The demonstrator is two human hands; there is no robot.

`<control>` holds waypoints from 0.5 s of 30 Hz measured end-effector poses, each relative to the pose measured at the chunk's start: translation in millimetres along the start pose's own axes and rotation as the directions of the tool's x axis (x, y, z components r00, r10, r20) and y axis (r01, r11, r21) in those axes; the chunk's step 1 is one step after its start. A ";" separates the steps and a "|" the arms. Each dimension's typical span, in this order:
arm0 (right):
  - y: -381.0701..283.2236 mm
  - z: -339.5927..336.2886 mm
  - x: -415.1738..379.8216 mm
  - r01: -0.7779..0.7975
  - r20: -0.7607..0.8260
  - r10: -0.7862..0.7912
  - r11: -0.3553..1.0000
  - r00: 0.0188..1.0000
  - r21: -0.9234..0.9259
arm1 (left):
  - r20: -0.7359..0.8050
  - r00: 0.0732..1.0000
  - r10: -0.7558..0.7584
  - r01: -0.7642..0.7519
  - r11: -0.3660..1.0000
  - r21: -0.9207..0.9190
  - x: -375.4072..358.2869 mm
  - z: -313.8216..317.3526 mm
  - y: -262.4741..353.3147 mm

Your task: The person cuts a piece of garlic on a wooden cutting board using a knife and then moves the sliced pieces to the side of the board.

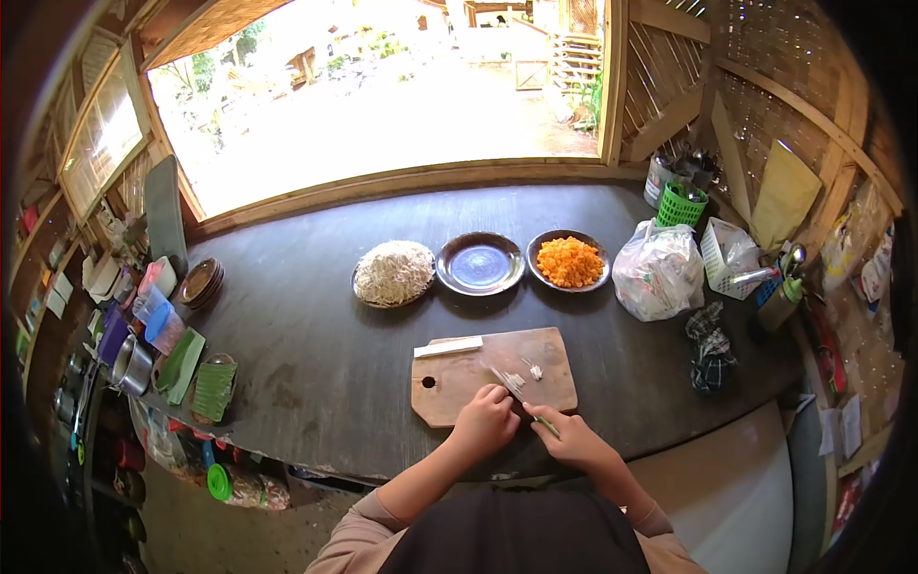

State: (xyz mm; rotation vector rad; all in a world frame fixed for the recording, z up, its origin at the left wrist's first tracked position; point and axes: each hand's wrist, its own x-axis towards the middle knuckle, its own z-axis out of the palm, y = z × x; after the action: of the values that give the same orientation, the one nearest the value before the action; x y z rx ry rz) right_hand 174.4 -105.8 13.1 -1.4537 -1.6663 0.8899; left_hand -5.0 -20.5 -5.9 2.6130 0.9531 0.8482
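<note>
A wooden cutting board (454, 387) lies on the dark table in front of me. My right hand (571, 442) is wrapped round the green handle of a knife (546, 424), whose blurred blade points up and left over the board. Close to the blade, my left hand (486, 419) is closed with its fingers curled down at the board; what they hold is hidden. Thin white slivers (514, 380) lie by the blade, and a small heap of white pieces (534, 369) sits to their right. Along the board's far edge rests a long white strip (448, 347).
Behind the board stand a plate of white shreds (394, 272), a dark plate (481, 263) and a plate of orange bits (570, 262). A white plastic bag (658, 270) and a dark cloth (709, 346) are on the right. Green leaf pieces (214, 390) lie on the left.
</note>
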 end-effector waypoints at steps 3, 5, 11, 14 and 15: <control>2.5 -5.6 -7.7 0.043 -0.014 -0.043 0.999 0.999 -0.017 | -0.008 1.000 -0.025 0.025 1.000 -0.010 -0.4 1.7 0.7; -22.9 -19.4 -14.0 -0.228 0.100 0.231 0.973 0.968 -0.043 | -0.005 1.000 -0.009 0.009 1.000 0.006 -0.6 2.4 -0.5; -27.6 -24.2 -18.6 -0.283 0.121 0.283 0.959 0.952 -0.020 | 0.007 1.000 -0.029 0.029 1.000 0.004 0.0 1.8 0.2; -4.7 -9.6 -17.6 -0.102 0.038 0.102 0.995 0.994 -0.009 | 0.021 0.999 -0.028 0.028 1.000 0.000 0.1 -0.2 1.1; -4.5 -7.0 -14.8 -0.103 0.037 0.104 0.995 0.994 -0.008 | 0.023 0.999 -0.027 0.028 1.000 0.000 0.0 -0.2 0.9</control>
State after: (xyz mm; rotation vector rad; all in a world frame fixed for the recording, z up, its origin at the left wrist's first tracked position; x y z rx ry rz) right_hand 179.6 -120.8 19.1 -1.5479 -1.6339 0.9751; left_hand -4.7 -21.2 -5.4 2.5975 0.9802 0.8093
